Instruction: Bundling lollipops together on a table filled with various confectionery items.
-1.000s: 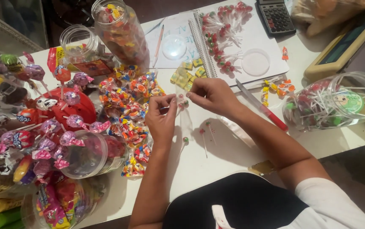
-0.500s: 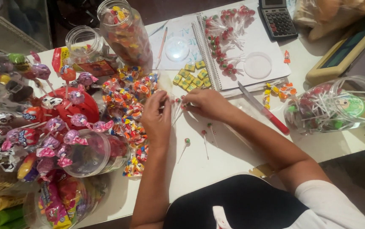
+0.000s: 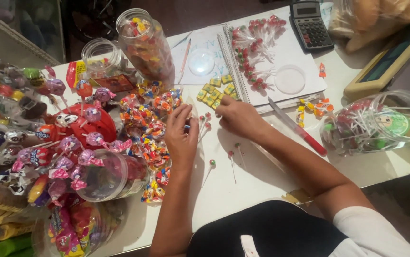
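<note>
My left hand [image 3: 181,135] rests on the white table [image 3: 243,190], fingers pinched around the sticks of a few small red-headed lollipops [image 3: 206,120] that fan out to its right. My right hand [image 3: 237,116] lies knuckles up just right of those lollipops, its fingertips curled under beside them; what they grip is hidden. Three loose small lollipops [image 3: 231,154] lie on the table below the hands. A heap of bright wrapped candies [image 3: 150,126] touches my left hand's left side. Small yellow wrapped candies [image 3: 217,90] sit just above my right hand.
A tall candy jar [image 3: 145,45] and an empty jar [image 3: 101,57] stand at the back. An open notebook [image 3: 305,71] bears red lollipops, with a calculator [image 3: 311,24] behind. A red-handled knife [image 3: 302,131] lies right, beside a tipped jar of lollipops [image 3: 379,123]. A red lollipop stand [image 3: 88,126] and tub [image 3: 112,173] crowd the left.
Both hands have dropped from a raised, close-together hold to the table surface. The right hand slid up toward the yellow candies, and the lollipops now fan out between the hands.
</note>
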